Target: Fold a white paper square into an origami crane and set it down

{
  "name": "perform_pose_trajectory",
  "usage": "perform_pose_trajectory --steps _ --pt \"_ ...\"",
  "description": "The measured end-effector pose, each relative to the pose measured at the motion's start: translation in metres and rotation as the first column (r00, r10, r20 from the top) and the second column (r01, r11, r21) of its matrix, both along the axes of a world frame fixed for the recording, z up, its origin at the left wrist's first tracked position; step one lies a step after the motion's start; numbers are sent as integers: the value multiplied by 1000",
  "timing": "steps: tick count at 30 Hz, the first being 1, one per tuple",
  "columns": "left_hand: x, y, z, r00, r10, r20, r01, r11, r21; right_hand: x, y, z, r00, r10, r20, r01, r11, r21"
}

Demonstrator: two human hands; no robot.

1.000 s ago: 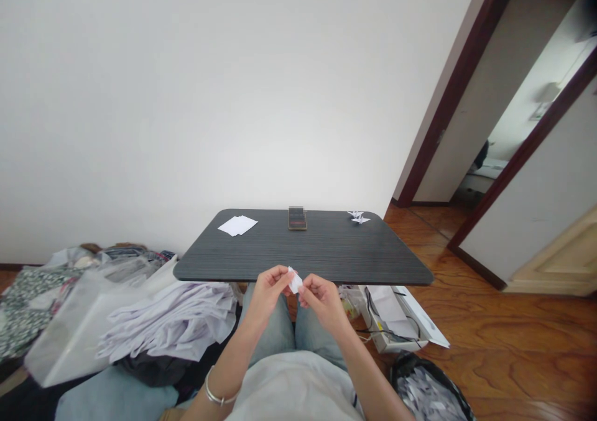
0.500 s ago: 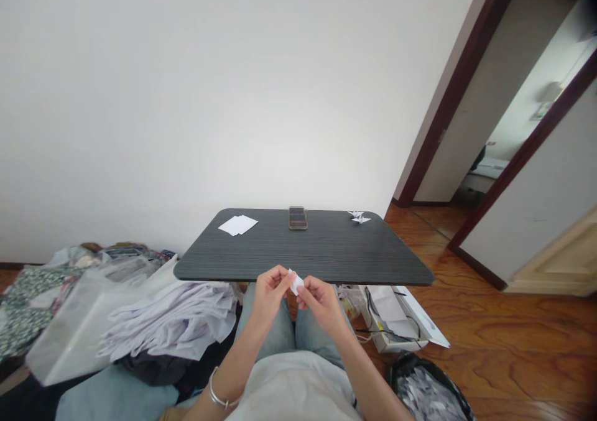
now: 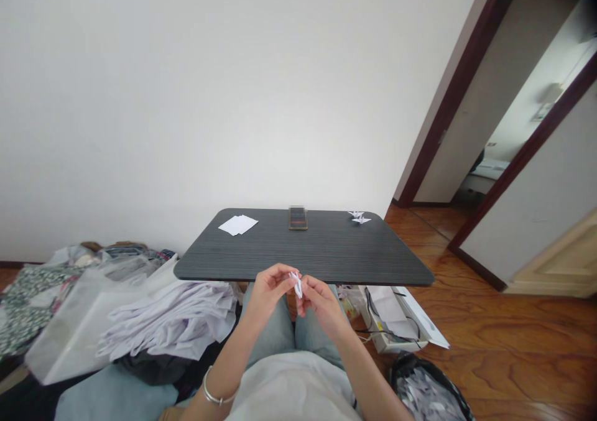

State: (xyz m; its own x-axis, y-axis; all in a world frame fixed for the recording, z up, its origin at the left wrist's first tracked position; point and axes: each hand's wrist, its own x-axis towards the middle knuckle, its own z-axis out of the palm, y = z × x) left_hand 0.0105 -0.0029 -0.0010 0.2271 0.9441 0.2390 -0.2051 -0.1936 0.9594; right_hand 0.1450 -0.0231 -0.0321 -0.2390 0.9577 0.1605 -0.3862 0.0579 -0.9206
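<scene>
Between my two hands, over my lap at the table's near edge, is a small folded white paper. My left hand pinches its upper left side with thumb and fingers. From the right, my right hand grips the other side between thumb and forefinger. Several layers of the paper show edge-on. On the dark table two folded paper cranes stand at the back right. White paper sheets lie at the back left.
A phone lies at the table's back middle. Piled white cloth and other clothes are on the left. To the right sit a white box with cables and a black-bagged bin holding paper scraps.
The folded paper has turned in my fingers, from a flat white face to a narrower, layered edge. My left fingers have shifted over its top.
</scene>
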Motion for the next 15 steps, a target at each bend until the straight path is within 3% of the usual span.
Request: perform_pose_trajectory --steps 6,15 --pt "2 2 -4 990 139 7 -139 990 -18 -3 3 -2 976 -216 -23 217 972 94" --pt "7 -2 -3 987 146 70 -143 989 -41 -4 3 -6 951 -309 -3 306 940 150"
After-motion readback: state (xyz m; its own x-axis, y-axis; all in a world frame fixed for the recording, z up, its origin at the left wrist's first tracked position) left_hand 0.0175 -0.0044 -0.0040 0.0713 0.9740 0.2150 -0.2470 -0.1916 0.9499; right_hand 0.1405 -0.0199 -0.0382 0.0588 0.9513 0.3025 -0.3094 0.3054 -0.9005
